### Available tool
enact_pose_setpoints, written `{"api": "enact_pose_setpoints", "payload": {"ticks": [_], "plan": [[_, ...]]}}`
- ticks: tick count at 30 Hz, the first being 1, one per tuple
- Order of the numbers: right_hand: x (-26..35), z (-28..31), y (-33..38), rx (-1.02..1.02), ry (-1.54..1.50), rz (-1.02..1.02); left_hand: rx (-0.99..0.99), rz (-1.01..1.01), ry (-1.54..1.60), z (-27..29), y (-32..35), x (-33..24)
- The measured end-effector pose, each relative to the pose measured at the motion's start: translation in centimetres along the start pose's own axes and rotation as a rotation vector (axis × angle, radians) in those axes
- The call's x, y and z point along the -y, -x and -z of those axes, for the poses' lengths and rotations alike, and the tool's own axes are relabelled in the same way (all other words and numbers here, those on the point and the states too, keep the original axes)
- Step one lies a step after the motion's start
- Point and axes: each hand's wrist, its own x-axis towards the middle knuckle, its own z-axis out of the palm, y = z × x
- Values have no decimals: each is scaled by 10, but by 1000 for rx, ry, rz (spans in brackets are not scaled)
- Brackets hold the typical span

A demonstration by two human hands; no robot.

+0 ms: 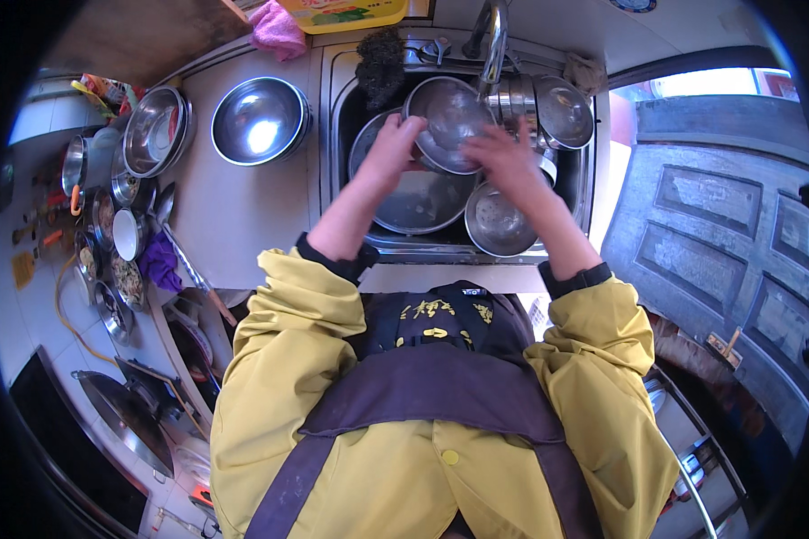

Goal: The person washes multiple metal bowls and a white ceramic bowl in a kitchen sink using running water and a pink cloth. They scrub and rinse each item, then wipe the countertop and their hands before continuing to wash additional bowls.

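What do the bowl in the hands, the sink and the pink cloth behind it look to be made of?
Bowl in the hands: apparently stainless steel, shiny grey with bright reflections. Sink: also looks like steel, with a duller brushed grey wall. Pink cloth: soft crumpled fabric, matte; the fibre cannot be told.

Sunlit panelled door [719, 216], perhaps metal

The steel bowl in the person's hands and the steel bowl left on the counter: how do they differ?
The held bowl is tilted over the sink, gripped by the left hand and right hand; the counter bowl sits upright, touched by nobody. The held bowl is under the tap; the counter bowl stands left of the sink. Both are round, shiny metal.
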Motion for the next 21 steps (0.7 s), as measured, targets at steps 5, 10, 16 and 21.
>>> {"api": "enact_pose_setpoints", "payload": {"ticks": [5, 10, 16, 21], "plan": [[7, 0, 3, -112, -483, 94, -31, -63, 122, -6, 1, 8], [9, 4, 6, -73, -375, 25, -100, -88, 74, -10, 4, 10], [-9, 18, 8, -33, -328, 89, 154, 217, 393, 13, -7, 5], [7, 27, 8, -161, -482, 33, 296, 248, 734, -10, -11, 31]]}}
